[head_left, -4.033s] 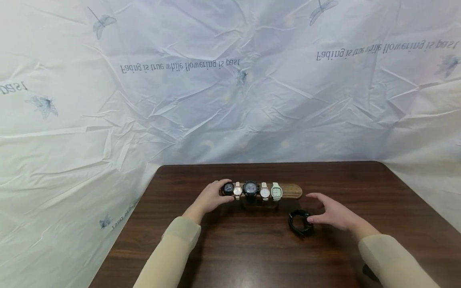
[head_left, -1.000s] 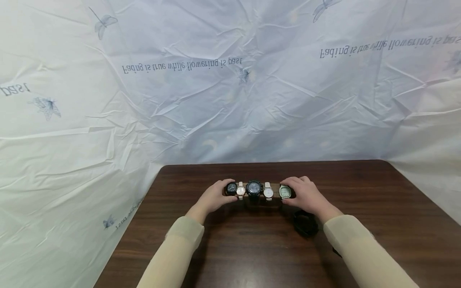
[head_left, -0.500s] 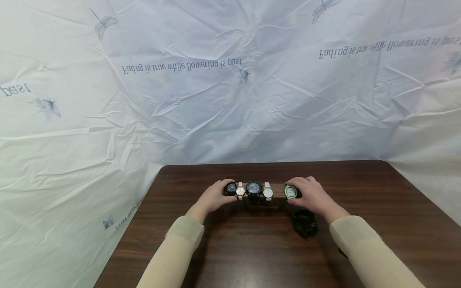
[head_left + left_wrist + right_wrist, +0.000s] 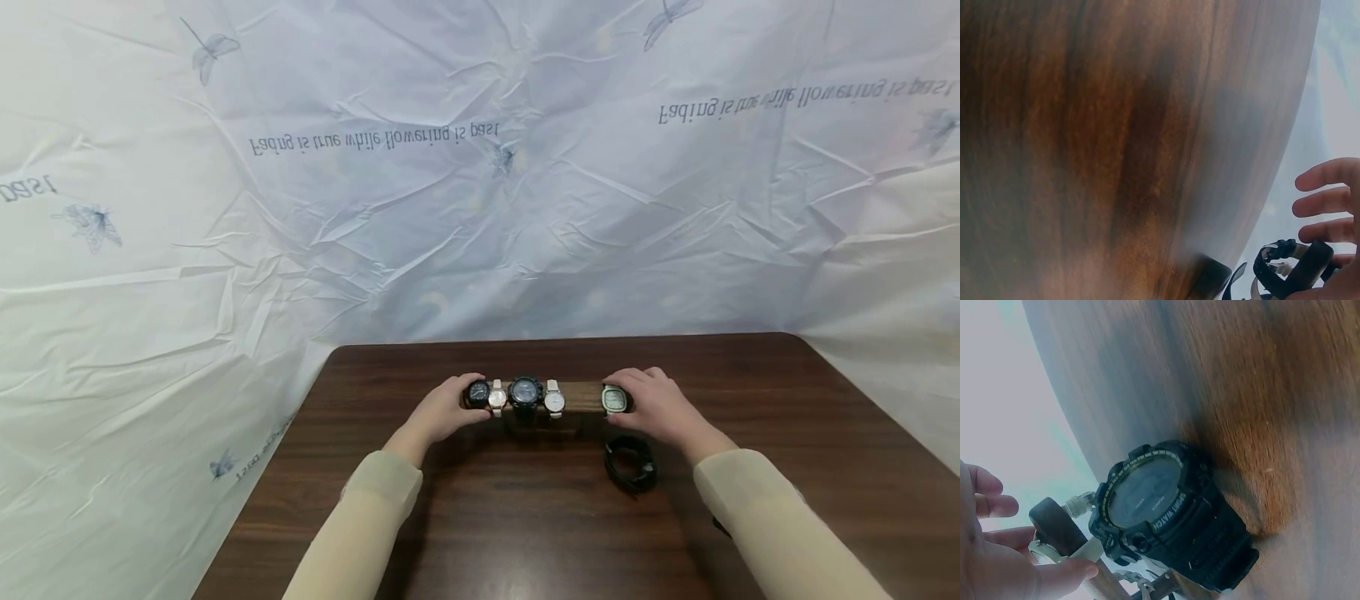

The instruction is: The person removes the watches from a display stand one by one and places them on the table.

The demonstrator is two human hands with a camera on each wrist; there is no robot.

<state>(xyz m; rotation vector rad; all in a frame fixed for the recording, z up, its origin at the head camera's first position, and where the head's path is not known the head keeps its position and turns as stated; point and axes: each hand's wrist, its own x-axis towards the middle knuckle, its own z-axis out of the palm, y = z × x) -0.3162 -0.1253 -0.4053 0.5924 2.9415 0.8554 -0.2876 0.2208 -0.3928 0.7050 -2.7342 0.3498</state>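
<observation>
With the right hand (image 4: 660, 410) pinching the pale green watch (image 4: 614, 400) at the bar's (image 4: 581, 394) right end, centre frame, draw it straight off (left hand (image 4: 444, 410) gripping the other end).

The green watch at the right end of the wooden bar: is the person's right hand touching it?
Touching. In the head view the right hand wraps its fingers round the green watch on the wooden bar; the right wrist view shows the thumb against its pale strap.
</observation>
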